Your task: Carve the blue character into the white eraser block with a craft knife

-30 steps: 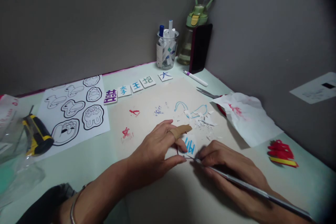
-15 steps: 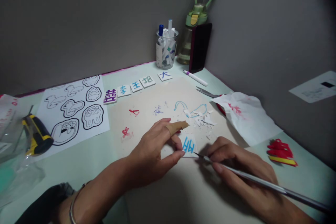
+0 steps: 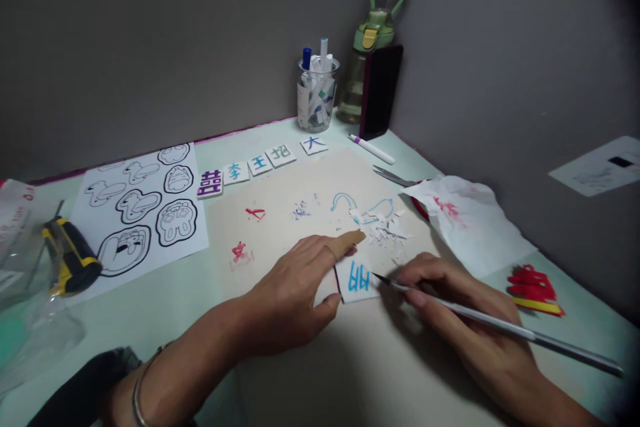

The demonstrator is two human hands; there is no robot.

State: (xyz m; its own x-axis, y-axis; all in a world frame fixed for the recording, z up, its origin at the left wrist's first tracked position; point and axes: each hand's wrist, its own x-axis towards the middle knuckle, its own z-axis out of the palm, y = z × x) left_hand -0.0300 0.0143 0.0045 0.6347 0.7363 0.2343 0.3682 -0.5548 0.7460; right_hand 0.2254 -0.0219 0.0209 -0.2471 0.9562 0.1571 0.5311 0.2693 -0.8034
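Observation:
My left hand (image 3: 295,287) rests on the beige cutting board (image 3: 320,347), its fingers pressed on the left edge of a small white paper square with a blue character (image 3: 357,279). The index finger wears a tan bandage. My right hand (image 3: 460,320) grips a thin silver craft knife (image 3: 500,327) like a pen. The blade tip touches the square's right edge. White paper scraps (image 3: 387,230) lie just beyond the square.
A row of character tiles (image 3: 260,165) lies at the board's far edge. A sheet of outlined shapes (image 3: 143,203) and a yellow utility knife (image 3: 70,257) are at left. Pen jar (image 3: 316,95), green bottle (image 3: 373,47), marker (image 3: 373,149), scissors (image 3: 395,177), crumpled paper (image 3: 465,220) and red cutouts (image 3: 535,287) stand right.
The paper square has been turned and slid away from me, now flat and more exposed. The knife tip moved from its lower edge to its right edge; my right hand drew back rightward.

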